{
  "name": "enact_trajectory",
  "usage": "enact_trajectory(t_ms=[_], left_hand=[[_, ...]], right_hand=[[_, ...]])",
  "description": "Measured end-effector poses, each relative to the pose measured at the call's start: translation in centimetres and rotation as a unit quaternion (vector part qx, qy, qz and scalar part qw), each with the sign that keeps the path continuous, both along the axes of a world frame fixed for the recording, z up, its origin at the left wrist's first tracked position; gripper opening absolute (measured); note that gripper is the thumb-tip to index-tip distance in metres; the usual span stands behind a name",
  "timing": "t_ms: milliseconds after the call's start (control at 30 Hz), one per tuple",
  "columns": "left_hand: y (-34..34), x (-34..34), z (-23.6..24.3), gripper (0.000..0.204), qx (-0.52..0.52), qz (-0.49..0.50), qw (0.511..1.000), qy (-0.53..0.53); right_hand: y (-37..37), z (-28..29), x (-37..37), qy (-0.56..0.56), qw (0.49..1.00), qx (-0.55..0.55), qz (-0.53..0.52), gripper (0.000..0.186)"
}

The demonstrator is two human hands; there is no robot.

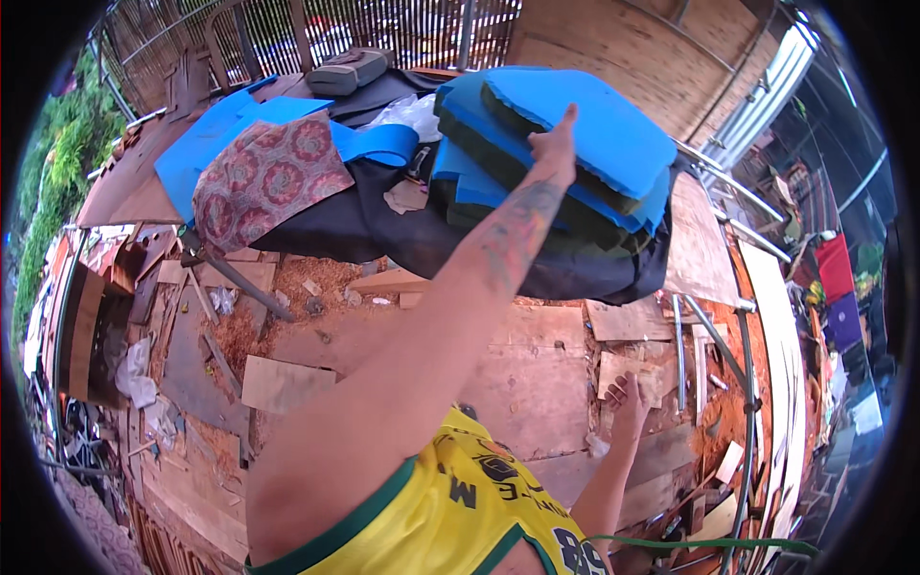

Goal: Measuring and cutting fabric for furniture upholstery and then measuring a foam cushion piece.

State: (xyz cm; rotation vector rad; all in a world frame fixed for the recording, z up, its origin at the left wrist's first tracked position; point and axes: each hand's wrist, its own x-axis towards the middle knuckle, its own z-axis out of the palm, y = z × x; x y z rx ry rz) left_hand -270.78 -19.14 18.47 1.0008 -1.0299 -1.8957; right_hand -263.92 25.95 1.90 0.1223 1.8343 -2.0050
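Note:
My left hand (pixel 559 144) reaches out to the top blue foam pad (pixel 609 134) of a stacked pile, one finger stretched over its surface, the others bent or hidden. Under that pad lie more blue pads with dark green undersides (pixel 575 225), resting on black sheeting (pixel 374 225) over a raised surface. Low on the right, my right hand (pixel 628 402) hangs above the wooden floor, fingers apart and slightly curled, holding nothing visible. Left of the stack are blue sheets (pixel 182 158), a curled blue strip (pixel 388 144) and a patterned pink cloth (pixel 264 187).
A grey bundle (pixel 345 72) sits at the back before a slatted fence (pixel 393 34). Metal tubes (pixel 738 335) and a plywood board (pixel 704 240) stand at the right. Wood offcuts (pixel 287 383) and sawdust litter the floor. A green cord (pixel 709 544) crosses the lower right.

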Motion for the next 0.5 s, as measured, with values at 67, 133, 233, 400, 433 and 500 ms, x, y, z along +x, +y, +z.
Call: enact_trajectory(t_ms=[67, 133, 233, 400, 433, 500], left_hand=[[2.8, -1.9, 2.6, 0.109, 0.015, 0.080, 0.977, -0.195], [2.9, -3.4, 2.6, 0.105, -0.006, 0.085, 0.972, -0.218], [3.1, -3.7, 3.5, 0.093, -0.009, 0.103, 0.961, -0.257], [-1.6, -7.0, 2.7, 0.082, 0.168, 0.085, 0.979, 0.082], [-3.1, -7.1, 2.5, 0.079, 0.212, -0.004, 0.945, 0.248], [-4.4, -5.4, 5.0, 0.070, 0.165, -0.053, 0.933, 0.314]], right_hand=[[0.1, -0.4, 0.1, 0.029, 0.999, -0.025, -0.030, 0.028], [0.2, -1.0, -1.3, 0.005, 0.999, -0.022, -0.034, 0.028], [0.9, -1.8, -5.0, -0.023, 0.999, -0.017, -0.040, 0.028], [-3.0, 0.9, -14.3, 0.089, 0.990, -0.049, -0.096, 0.034], [-3.6, 1.1, -17.0, 0.101, 0.990, -0.041, -0.094, 0.042], [-6.3, 4.0, -19.3, 0.150, 0.986, -0.016, -0.069, 0.069]])
